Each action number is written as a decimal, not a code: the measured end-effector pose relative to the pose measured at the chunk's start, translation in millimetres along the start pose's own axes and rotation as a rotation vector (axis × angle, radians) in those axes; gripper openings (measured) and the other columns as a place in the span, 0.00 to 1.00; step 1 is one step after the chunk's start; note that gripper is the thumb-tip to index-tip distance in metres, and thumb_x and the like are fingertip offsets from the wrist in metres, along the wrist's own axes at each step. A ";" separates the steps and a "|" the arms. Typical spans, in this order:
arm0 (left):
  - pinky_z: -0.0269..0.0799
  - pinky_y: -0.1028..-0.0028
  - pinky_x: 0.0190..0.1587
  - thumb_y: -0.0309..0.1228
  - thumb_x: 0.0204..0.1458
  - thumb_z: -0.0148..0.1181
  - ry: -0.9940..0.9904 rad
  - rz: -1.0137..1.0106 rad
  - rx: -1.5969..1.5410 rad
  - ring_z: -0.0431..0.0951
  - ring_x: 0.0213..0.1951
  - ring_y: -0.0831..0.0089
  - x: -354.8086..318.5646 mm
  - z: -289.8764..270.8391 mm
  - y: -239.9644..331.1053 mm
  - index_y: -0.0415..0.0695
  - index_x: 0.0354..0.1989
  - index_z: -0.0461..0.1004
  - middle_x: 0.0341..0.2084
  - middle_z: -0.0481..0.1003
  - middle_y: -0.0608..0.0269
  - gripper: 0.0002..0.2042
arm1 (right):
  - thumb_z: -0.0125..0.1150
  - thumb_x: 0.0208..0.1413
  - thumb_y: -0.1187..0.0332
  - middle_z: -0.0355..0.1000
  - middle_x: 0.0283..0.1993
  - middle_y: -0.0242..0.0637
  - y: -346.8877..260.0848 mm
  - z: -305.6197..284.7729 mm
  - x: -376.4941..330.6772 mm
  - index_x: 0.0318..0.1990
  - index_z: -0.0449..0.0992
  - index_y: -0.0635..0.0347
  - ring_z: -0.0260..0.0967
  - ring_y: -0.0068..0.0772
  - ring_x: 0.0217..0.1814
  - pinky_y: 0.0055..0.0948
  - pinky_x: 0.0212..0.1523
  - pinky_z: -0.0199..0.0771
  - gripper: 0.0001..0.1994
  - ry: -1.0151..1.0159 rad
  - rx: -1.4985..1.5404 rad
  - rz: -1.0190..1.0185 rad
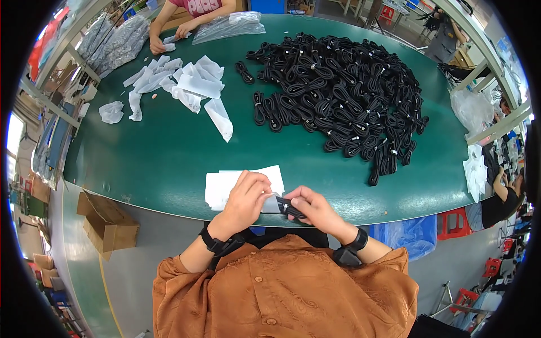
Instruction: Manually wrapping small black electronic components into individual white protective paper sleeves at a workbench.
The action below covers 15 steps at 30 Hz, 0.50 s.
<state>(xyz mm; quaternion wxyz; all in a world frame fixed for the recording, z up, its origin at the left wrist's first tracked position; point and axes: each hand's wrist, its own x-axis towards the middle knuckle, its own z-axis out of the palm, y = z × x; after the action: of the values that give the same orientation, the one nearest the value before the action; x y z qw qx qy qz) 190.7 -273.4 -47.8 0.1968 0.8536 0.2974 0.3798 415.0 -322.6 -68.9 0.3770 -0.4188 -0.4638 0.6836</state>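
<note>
Left hand: the left hand pinches, thumb against fingers, the edge of 1 thin, translucent whitish bag, lower centre of the frame.
Right hand: the right hand has thumb and fingers closed around 1 folded black cable bundle, just right of the bag.
Cable and bag: the left end of the bundle meets the bag; how deep it is inside, I cannot tell.
Cable handling: I judge it light, bendable and a little springy, not fragile; its tied middle should be the good place to hold, so the loops do not spread.
Bag handling: it is probably very light, soft, slippery and easy to crease; better to take it at the mouth edge, with a gentle pinch.
Under the left hand: a flat stack of white bags, on the near edge of the green tabletop.
Cable pile: a big heap of black cable bundles, upper centre to right of the frame.
Loose bags: crumpled whitish bags are scattered at upper left.
Far edge: a co-worker in a dark pink shirt, top left.
Floor: an open brown cardboard box, lower left.
</note>
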 end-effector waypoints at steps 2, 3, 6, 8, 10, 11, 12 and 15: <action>0.71 0.67 0.41 0.16 0.45 0.63 0.041 -0.068 -0.034 0.72 0.41 0.56 4.5 -1.8 1.6 0.39 0.33 0.72 0.40 0.72 0.57 0.08 | 0.53 0.65 0.76 0.70 0.38 0.37 -9.3 5.3 -2.1 0.56 0.70 0.67 0.67 0.23 0.29 0.22 0.31 0.71 0.14 0.012 -0.322 -0.191; 0.71 0.67 0.41 0.16 0.45 0.63 0.042 -0.066 -0.034 0.72 0.41 0.56 6.5 -3.4 2.8 0.39 0.33 0.72 0.40 0.72 0.57 0.08 | 0.56 0.63 0.77 0.69 0.40 0.37 -15.5 4.7 -1.9 0.56 0.71 0.66 0.68 0.25 0.32 0.23 0.34 0.73 0.15 0.023 -0.523 -0.376; 0.71 0.69 0.41 0.18 0.49 0.62 0.027 -0.111 -0.110 0.72 0.40 0.61 14.4 -11.5 8.6 0.38 0.34 0.71 0.40 0.72 0.58 0.07 | 0.61 0.58 0.80 0.69 0.43 0.36 -33.0 2.4 4.8 0.56 0.74 0.63 0.71 0.28 0.40 0.26 0.41 0.76 0.17 0.046 -0.926 -0.753; 0.70 0.70 0.41 0.19 0.51 0.62 0.014 -0.172 -0.193 0.72 0.40 0.65 20.8 -21.7 12.3 0.38 0.34 0.71 0.40 0.72 0.59 0.06 | 0.64 0.54 0.81 0.69 0.45 0.38 -39.2 0.6 11.4 0.54 0.76 0.60 0.70 0.29 0.40 0.26 0.40 0.76 0.19 0.064 -0.883 -0.880; 0.69 0.74 0.41 0.22 0.56 0.61 -0.013 -0.297 -0.362 0.72 0.41 0.72 27.3 -30.2 13.7 0.38 0.35 0.71 0.41 0.72 0.62 0.04 | 0.66 0.52 0.82 0.68 0.45 0.38 -45.1 4.2 13.8 0.54 0.77 0.59 0.70 0.30 0.40 0.26 0.39 0.76 0.20 0.073 -0.862 -0.947; 0.69 0.74 0.41 0.22 0.56 0.61 -0.011 -0.294 -0.361 0.72 0.41 0.72 30.0 -31.1 13.1 0.38 0.35 0.71 0.41 0.72 0.62 0.04 | 0.66 0.52 0.81 0.68 0.45 0.38 -51.2 10.3 13.6 0.53 0.78 0.58 0.70 0.30 0.40 0.26 0.39 0.75 0.19 0.134 -0.756 -0.932; 0.68 0.76 0.39 0.23 0.57 0.60 0.037 -0.311 -0.493 0.71 0.39 0.75 32.3 -31.6 12.4 0.38 0.35 0.71 0.40 0.72 0.63 0.03 | 0.66 0.52 0.81 0.69 0.44 0.39 -57.1 16.0 13.2 0.52 0.79 0.57 0.70 0.31 0.39 0.26 0.38 0.75 0.19 0.194 -0.650 -0.915; 0.65 0.81 0.35 0.26 0.61 0.58 0.133 -0.339 -0.759 0.70 0.34 0.82 41.9 -37.9 8.0 0.39 0.35 0.71 0.39 0.72 0.67 0.04 | 0.66 0.53 0.80 0.69 0.43 0.40 -63.3 10.4 17.6 0.52 0.79 0.56 0.71 0.33 0.38 0.27 0.37 0.75 0.18 0.270 -0.619 -0.894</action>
<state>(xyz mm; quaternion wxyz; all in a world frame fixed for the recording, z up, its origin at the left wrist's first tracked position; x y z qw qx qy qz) 186.9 -247.7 3.0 0.5373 0.6330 0.2847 0.4791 407.0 -291.9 -10.4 0.5458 -0.3564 -0.7229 0.2293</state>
